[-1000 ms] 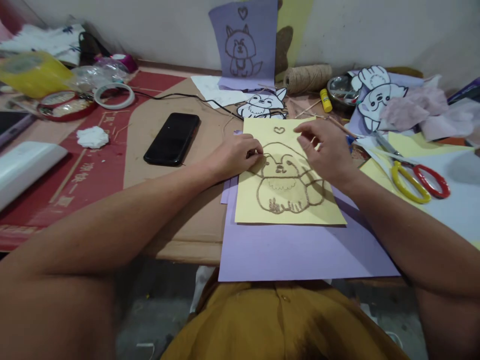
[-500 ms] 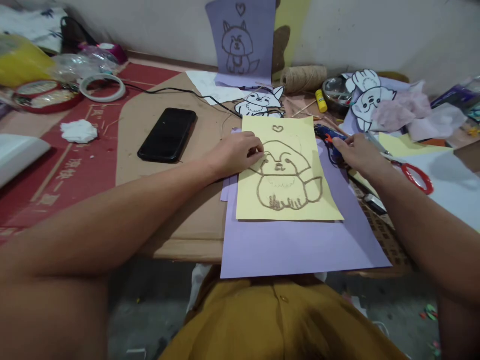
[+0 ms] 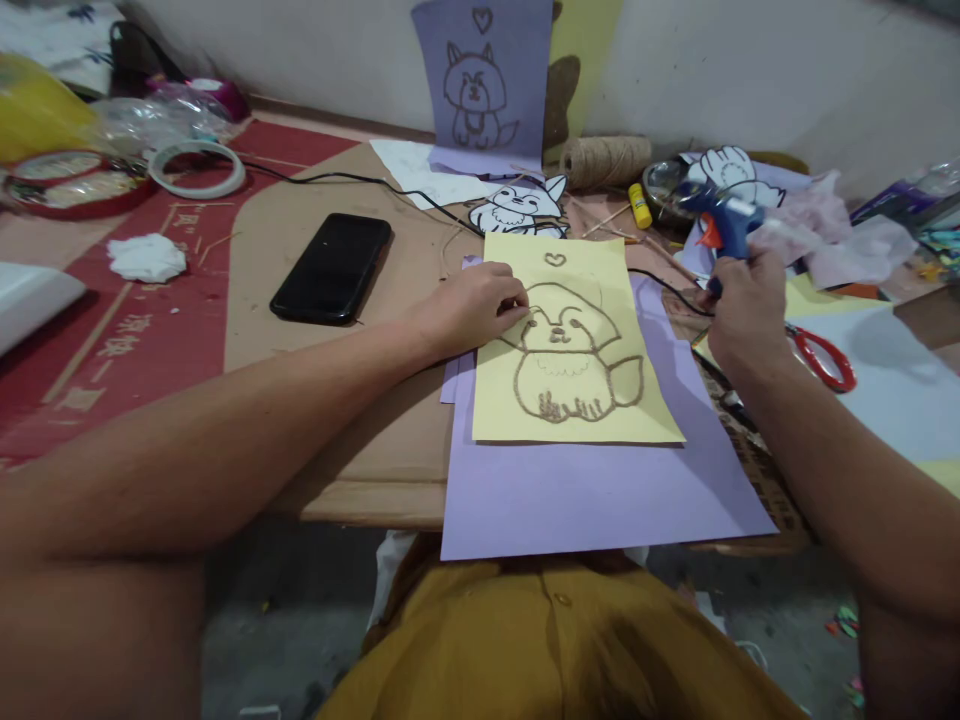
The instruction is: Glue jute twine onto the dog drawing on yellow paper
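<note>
A yellow sheet (image 3: 576, 420) with a twine-outlined animal lies on a larger lilac sheet (image 3: 600, 490). My left hand (image 3: 472, 305) rests curled on the yellow sheet's left edge, its fingertips pinched at the animal's outline. My right hand (image 3: 742, 305) is lifted to the right of the sheet and is closed around a blue glue gun (image 3: 718, 222), whose black cord (image 3: 667, 290) trails across the lilac paper.
A black phone (image 3: 333, 268) lies left of the sheets. Behind stand a lilac drawing (image 3: 480, 85), a twine spool (image 3: 606, 160), a yellow glue stick (image 3: 640, 204) and animal cut-outs (image 3: 517, 208). Red-handled scissors (image 3: 825, 358) lie at right, a tape roll (image 3: 196, 170) at far left.
My right hand left the yellow sheet, reached right to the blue glue gun and has lifted it off the table. My left hand has stayed on the sheet.
</note>
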A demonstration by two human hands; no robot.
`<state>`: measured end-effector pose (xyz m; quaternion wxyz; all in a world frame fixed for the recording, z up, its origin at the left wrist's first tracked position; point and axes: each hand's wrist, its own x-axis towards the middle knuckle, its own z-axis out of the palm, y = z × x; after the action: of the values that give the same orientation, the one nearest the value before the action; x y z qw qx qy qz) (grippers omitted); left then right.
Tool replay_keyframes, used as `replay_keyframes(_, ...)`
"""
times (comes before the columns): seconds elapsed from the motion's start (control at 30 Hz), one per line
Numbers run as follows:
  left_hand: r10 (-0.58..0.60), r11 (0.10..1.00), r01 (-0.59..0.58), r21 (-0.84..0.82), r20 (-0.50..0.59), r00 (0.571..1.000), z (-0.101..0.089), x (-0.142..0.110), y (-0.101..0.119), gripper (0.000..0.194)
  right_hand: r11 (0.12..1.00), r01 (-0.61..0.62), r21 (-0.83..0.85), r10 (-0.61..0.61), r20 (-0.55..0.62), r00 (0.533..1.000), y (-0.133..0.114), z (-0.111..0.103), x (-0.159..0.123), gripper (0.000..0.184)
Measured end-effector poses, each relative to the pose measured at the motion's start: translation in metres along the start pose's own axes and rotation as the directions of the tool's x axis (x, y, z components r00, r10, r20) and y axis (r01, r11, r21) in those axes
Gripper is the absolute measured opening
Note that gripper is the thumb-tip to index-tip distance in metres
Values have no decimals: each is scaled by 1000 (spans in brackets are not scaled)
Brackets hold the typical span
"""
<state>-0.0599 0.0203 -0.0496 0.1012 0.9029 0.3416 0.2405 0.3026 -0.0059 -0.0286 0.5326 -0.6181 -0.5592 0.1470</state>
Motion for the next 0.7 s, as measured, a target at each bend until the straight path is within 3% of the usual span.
replay_keyframes(0.03, -1, 1000, 1, -7, -5, 1000, 0, 0, 1, 20, 990, -29, 138, 49, -140, 989, -11, 3, -4, 24)
replay_keyframes(0.07, -4, 1000, 4, -15, -9, 1000, 0, 0, 1, 20, 957, -71, 281, 109, -123, 986, -23, 6, -9, 29)
replay_keyframes(0.1, -7, 1000, 7, -24, -13, 1000, 0, -1, 2, 20, 915, -145, 375, 164, -18, 986, -35, 9, -13, 33)
replay_keyframes(0.17, -18, 999, 17, -39, -18, 1000, 0, 0, 3, 20, 891, -280, 358, 203, 239, 950, -56, 15, -21, 29)
replay_keyframes(0.2, -25, 999, 24, -43, -17, 1000, 0, 0, 3, 20, 890, -300, 343, 206, 284, 936, -64, 18, -24, 27)
replay_keyframes(0.33, -84, 996, 84, -34, -2, 996, -1, 4, 3, 22, 922, -220, 318, 108, 332, 937, -72, 27, -33, 39)
replay_keyframes(0.43, -126, 992, 127, -25, 19, 992, -1, 8, 0, 24, 944, -179, 278, 41, 439, 898, -68, 29, -40, 43)
replay_keyframes(0.6, -128, 989, 128, -74, -3, 992, -1, 11, -2, 23, 963, -157, 218, 19, 527, 850, -67, 19, -46, 37)
replay_keyframes(0.7, -117, 988, 111, -107, -52, 992, -2, 16, -2, 20, 974, -137, 178, 18, 547, 837, -67, 11, -46, 23)
